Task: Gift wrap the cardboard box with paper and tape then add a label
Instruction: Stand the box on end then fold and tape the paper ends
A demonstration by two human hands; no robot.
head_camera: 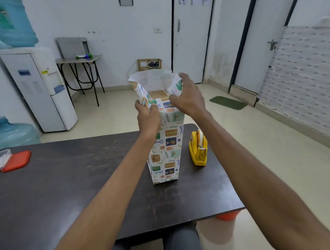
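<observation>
White walls (125, 26) meet a pale floor (232, 133). A water cooler (39, 89) stands beside a small table (78, 59). A green mat (228, 103) lies near the doors (192, 41).

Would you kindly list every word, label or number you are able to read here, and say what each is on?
Nothing here reads clearly.
On the water dispenser: a blue label and a yellow sticker, too blurred.
The papers on the door: too small.
On the wrapping paper: pictures only, no words seen.
On the tape dispenser: no brand visible.
</observation>
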